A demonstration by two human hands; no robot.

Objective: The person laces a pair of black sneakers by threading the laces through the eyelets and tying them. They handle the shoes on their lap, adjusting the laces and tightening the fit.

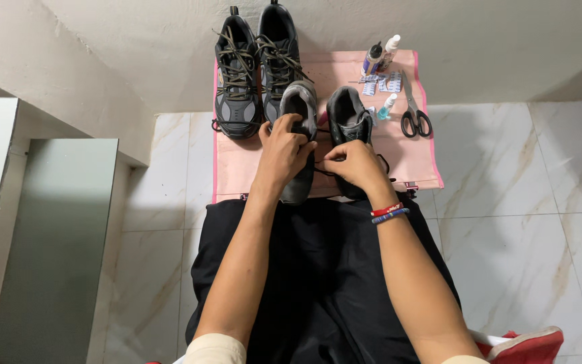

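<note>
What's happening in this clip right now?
A seated person works on a pair of dark shoes lying on a pink mat. The left hand grips the grey-black shoe; the right hand pinches a black lace beside the black shoe. A laced pair, scissors and small bottles lie farther back.

Floor [520,222]: white marble-look tiles with tan veining and thin grout lines. Wall [129,47]: plain off-white plaster, evenly lit. A grey-green glass panel [55,256] stood at left.
</note>
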